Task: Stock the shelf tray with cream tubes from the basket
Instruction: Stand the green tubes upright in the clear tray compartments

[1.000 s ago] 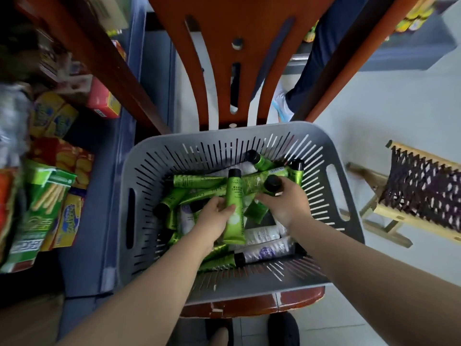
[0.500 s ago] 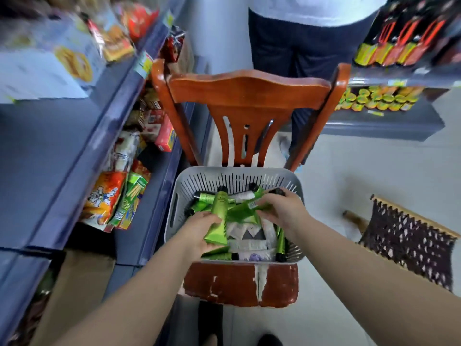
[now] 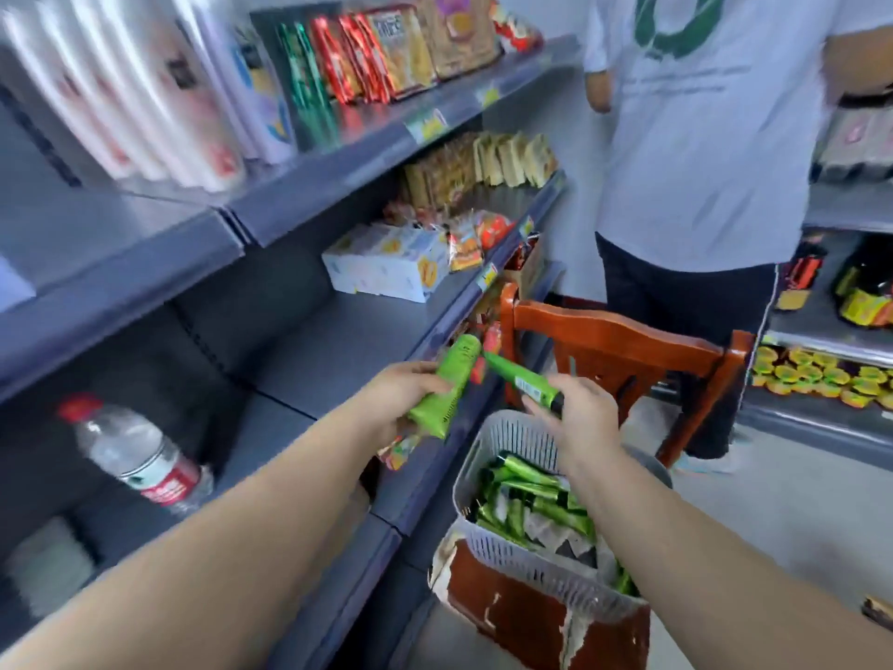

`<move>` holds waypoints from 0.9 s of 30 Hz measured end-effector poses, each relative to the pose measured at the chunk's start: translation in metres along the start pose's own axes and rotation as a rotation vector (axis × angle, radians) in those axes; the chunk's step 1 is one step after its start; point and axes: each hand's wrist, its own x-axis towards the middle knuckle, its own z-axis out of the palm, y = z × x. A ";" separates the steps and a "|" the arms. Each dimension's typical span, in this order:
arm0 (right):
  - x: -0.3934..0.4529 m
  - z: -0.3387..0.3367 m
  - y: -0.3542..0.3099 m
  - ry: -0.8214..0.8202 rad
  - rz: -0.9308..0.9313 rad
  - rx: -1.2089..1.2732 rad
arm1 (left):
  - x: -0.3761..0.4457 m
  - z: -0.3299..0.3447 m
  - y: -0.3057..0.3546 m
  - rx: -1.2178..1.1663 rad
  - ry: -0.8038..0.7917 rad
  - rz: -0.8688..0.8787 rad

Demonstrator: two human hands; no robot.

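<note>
Green plastic cream tubes are shown in transit in the single head view. A light-green tube (image 3: 447,389) is gripped by the left hand (image 3: 403,403), its fingers wrapped round the tube's body, with the crimped end pointing down and the round end raised toward the shelf edge. A darker green tube with a black cap (image 3: 524,382) is pinched near the cap by the right hand (image 3: 582,418), its tail slanting up toward the first tube; whether the two tubes touch cannot be told. Both hands are held above and just left of the grey slotted plastic basket (image 3: 488,456), which is set on the seat of a red-brown wooden chair (image 3: 623,350) and is seen to hold a heap of further green and pale tubes (image 3: 531,495). Beside the hands, the grey metal shelf board (image 3: 338,345) is presented, with a white carton (image 3: 386,268) at its back and a clear water bottle with a red label (image 3: 140,461) lying on the level below. No separate tray, and no tubes already placed on any shelf, can be made out. A bystander in a white shirt (image 3: 715,137) is seen behind the chair. Stocking is therefore judged to be at an early stage: two tubes are lifted out but not yet set down, and most of the basket's contents are left to be moved.
</note>
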 end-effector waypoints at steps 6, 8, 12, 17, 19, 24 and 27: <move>-0.063 0.102 -0.043 -0.299 -0.104 0.245 | -0.087 -0.084 0.105 0.137 0.075 0.333; -0.083 0.128 -0.053 -0.414 -0.097 0.386 | -0.117 -0.109 0.132 0.166 0.150 0.431; -0.122 0.180 -0.072 -0.689 0.172 0.567 | -0.180 -0.154 0.171 0.292 0.384 0.563; -0.176 0.241 -0.078 -0.821 -0.090 0.337 | -0.255 -0.202 0.196 0.315 0.568 0.638; -0.198 0.255 -0.074 -0.952 -0.159 0.267 | -0.283 -0.220 0.198 0.305 0.656 0.663; -0.235 0.290 -0.055 -1.145 -0.161 0.148 | -0.337 -0.260 0.188 0.233 0.834 0.745; -0.263 0.308 -0.040 -1.231 -0.138 0.101 | -0.365 -0.284 0.173 0.206 0.916 0.754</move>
